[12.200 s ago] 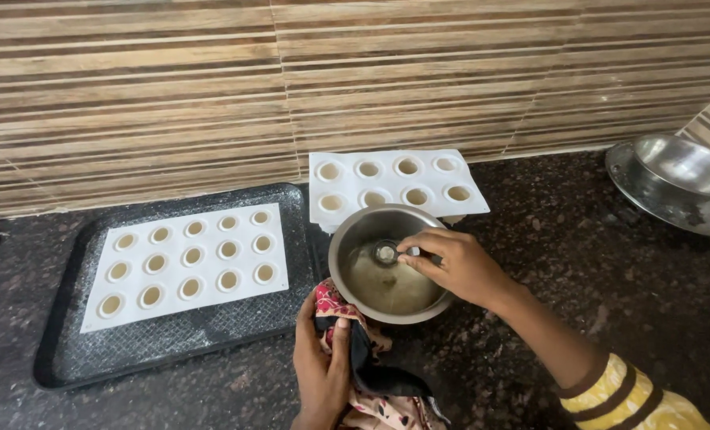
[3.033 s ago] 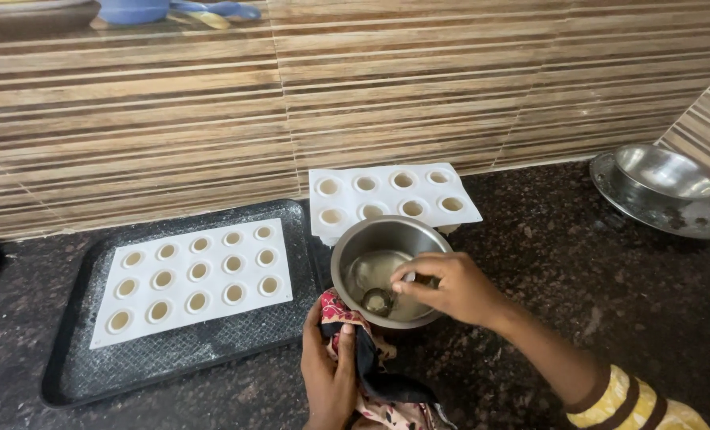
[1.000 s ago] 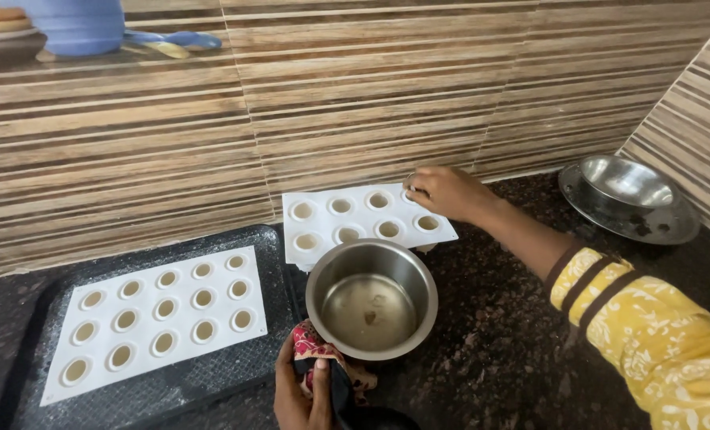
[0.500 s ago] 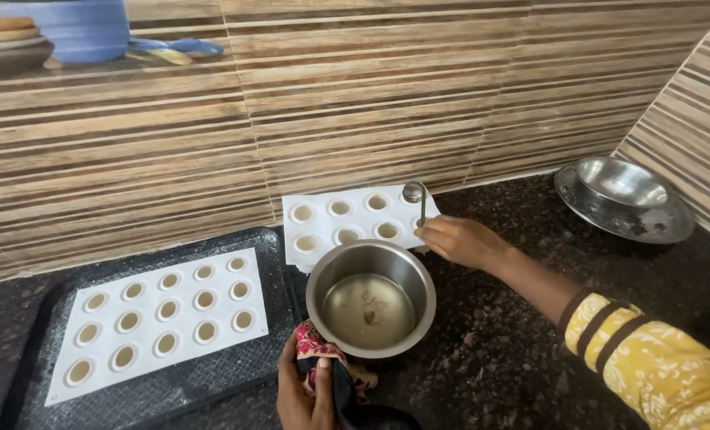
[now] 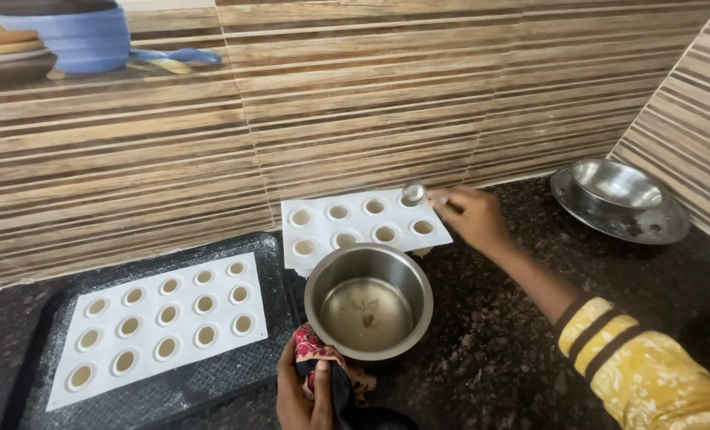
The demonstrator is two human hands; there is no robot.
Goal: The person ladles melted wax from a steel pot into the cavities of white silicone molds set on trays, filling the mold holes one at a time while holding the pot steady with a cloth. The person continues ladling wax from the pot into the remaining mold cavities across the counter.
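Over small mould (image 5: 363, 227): right hand (image 5: 470, 216), spoon (image 5: 415, 192)

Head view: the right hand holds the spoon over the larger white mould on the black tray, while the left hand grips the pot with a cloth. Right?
Not quite. In the head view the right hand holds the spoon over the smaller white mould behind the steel pot, not the larger one on the black tray. The left hand does grip the cloth.
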